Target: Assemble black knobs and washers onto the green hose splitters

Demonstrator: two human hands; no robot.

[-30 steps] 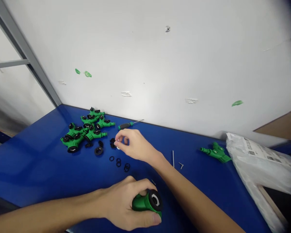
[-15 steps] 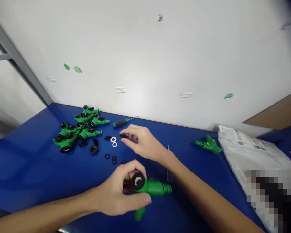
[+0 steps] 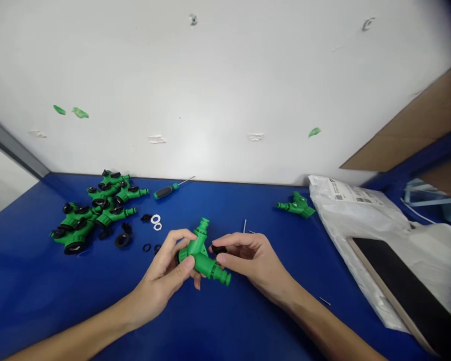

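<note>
Green Y hose connector [image 3: 198, 254] sits gripped in the curled fingers of the left hand [image 3: 161, 280], held above the blue bench [image 3: 30, 291]. Right hand [image 3: 253, 260] pinches a black rubber washer [image 3: 219, 249] just beside it, well apart from the heaped green connectors [image 3: 75, 234].

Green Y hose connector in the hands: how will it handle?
The green Y hose connector looks like moulded plastic, so probably stiff and light for its size. Its smooth surface may slip, though the left hand grips it. Its branching arms should resist rolling, like the similar connector lying on the blue bench.
</note>
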